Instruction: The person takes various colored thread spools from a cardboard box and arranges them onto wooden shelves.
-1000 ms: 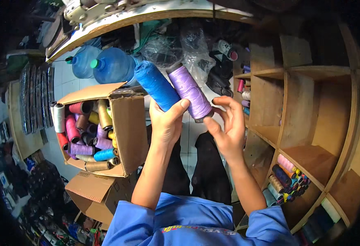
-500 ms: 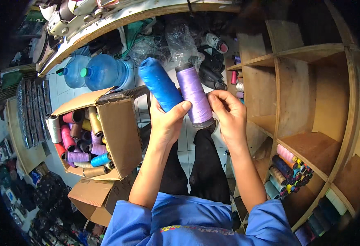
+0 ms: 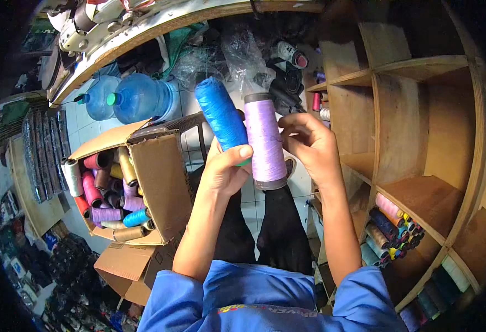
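Note:
My left hand [image 3: 226, 169] is closed round a blue thread spool [image 3: 219, 113], its thumb across the lower end. Beside it stands a lilac thread spool [image 3: 265, 138] with dark end rims, nearly upright; the left fingers reach behind and appear to support it too. A few darker strands cross the lilac winding near its top. At that spool's right side my right hand [image 3: 312, 145] is closed, fingers curled and pinched against the thumb. Whatever lies between those fingertips, perhaps thread, is too fine to make out.
On the left, an open cardboard box [image 3: 162, 188] holds several coloured spools, above another carton [image 3: 124, 263]. Wooden shelving [image 3: 373, 122] rises on the right, with stacked spools [image 3: 389, 221] in a lower compartment. Blue water jugs [image 3: 143, 98] and plastic bags [image 3: 245, 55] lie beyond.
The lilac spool has turned more upright and shifted slightly downward. The blue spool has moved a little to the right. My right hand stays pinched near the lilac spool's side.

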Available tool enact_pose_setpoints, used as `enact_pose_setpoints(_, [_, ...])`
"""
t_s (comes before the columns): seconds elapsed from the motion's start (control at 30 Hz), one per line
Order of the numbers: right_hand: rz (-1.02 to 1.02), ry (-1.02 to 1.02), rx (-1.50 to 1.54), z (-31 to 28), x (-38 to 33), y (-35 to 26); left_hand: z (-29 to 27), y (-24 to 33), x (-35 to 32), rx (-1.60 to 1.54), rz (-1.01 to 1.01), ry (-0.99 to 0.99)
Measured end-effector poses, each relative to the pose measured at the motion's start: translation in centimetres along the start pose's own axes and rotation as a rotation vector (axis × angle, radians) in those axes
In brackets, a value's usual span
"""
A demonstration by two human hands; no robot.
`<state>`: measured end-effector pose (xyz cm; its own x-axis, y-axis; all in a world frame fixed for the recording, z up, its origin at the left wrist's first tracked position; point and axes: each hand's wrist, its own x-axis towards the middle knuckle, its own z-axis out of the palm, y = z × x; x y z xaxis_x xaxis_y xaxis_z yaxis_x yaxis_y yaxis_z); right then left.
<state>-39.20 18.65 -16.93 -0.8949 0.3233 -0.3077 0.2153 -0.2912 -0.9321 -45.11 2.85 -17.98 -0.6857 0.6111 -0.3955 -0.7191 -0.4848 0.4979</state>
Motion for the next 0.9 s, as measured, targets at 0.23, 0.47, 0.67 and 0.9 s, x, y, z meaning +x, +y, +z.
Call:
enact_pose_setpoints(0.23, [-0.249, 0.045, -0.284, 0.5, -1.2, -2.6, -0.2, 0.3, 0.0, -0.042, -0.016, 0.015])
enact_pose_setpoints(0.47, [-0.363, 0.076, -0.485, 1.1, -1.2, -2.5, 0.5, 0.7, 0.1, 0.035, 0.013, 0.041])
enact_pose_setpoints(0.67, [-0.301, 0.057, -0.406, 1.3, -1.5, -1.9, 0.1, 0.7, 0.2, 0.068, 0.027, 0.046])
enact_pose_setpoints(0.9, [-0.110, 0.166, 0.241, -0.2, -1.0, -0.4, -0.8, 0.7, 0.1, -0.007, 0.037, 0.032])
